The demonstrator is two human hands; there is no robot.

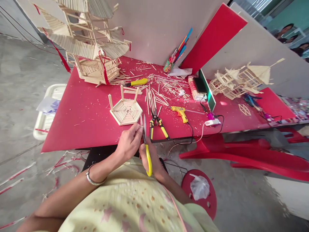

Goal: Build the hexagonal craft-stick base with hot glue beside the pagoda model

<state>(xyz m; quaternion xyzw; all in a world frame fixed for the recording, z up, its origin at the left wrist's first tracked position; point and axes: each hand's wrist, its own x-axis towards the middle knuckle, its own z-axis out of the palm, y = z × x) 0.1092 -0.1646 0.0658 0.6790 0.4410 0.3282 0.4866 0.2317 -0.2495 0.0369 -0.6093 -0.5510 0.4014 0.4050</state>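
My right hand point(151, 154) is closed around scissors point(149, 161) with yellow handles, their blades pointing away from me at the table's front edge. My left hand point(129, 140) is pinched shut right beside the blades; what its fingers hold is too small to make out. Just beyond lies a hexagonal base of wooden sticks point(126, 111) with three short posts standing on its far and left sides. Yellow-and-black pliers point(157, 124) rest on the table to the right of the scissors.
A stick pagoda point(89, 45) with red tassels stands at the back left of the red table point(72, 122). Loose sticks point(154, 96), a yellow cutter knife point(136, 82), a yellow glue gun point(180, 113) with its cord, and a pen cup point(169, 66) lie beyond. A red stool point(210, 199) stands right.
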